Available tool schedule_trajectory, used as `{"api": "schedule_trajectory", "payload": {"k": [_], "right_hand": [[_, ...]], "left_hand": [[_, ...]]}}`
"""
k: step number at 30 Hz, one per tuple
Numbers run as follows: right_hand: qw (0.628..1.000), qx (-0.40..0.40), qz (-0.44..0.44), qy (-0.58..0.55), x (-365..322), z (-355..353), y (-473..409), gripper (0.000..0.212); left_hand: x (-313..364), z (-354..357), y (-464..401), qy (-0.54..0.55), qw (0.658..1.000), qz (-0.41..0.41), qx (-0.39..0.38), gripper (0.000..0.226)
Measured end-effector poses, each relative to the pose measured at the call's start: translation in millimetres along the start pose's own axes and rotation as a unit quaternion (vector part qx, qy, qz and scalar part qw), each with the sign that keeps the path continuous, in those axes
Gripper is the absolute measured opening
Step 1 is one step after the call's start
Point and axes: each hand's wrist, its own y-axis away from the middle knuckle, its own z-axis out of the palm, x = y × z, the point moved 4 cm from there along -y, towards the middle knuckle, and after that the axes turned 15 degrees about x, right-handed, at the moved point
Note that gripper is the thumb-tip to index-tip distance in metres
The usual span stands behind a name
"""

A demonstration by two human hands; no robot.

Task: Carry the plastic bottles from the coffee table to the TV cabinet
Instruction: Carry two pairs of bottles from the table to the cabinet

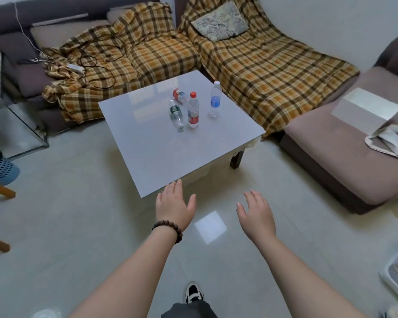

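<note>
Several plastic bottles stand or lie on the white coffee table point(161, 152). A red-capped bottle with a red label point(193, 110) stands upright in the middle. To its right stands a blue-label bottle point(214, 99). A green-label bottle point(176, 115) lies on its side to the left, and a red-label bottle point(180, 95) lies behind. My left hand point(174, 204), with a bead bracelet at the wrist, hovers open at the table's near corner. My right hand point(255, 212) is open above the floor, right of that corner. Neither hand touches a bottle. The TV cabinet is out of view.
A sofa with plaid blankets point(262, 63) wraps the far and right sides of the table; cables point(94, 63) lie on it. A glass side table point(21, 129) and a blue basket point(0, 167) stand at left. Tiled floor surrounds me; my shoe point(193, 292) shows below.
</note>
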Motion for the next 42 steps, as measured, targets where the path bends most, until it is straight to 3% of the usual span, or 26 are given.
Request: {"api": "schedule_trajectory", "payload": {"k": [14,26,33,42], "right_hand": [[0.997,-0.03,-0.066,-0.01,-26.4,31.9,-219.5,0.048],[0.985,-0.104,-0.136,-0.02,-7.9,38.9,-462.9,0.048],[0.978,-0.145,-0.148,-0.03,-24.7,66.6,-526.4,0.047],[0.972,-0.181,-0.149,-0.025,-48.2,121.1,-584.7,0.054]], "left_hand": [[56.5,50.1,-186.2,0.012,0.998,-0.059,0.025,0.064],[129.2,98.4,-334.1,0.059,0.96,-0.261,0.079,0.063],[138.5,120.0,-387.6,0.08,0.946,-0.304,0.084,0.062],[117.5,169.0,-452.1,0.185,0.915,-0.356,0.042,0.065]]}}
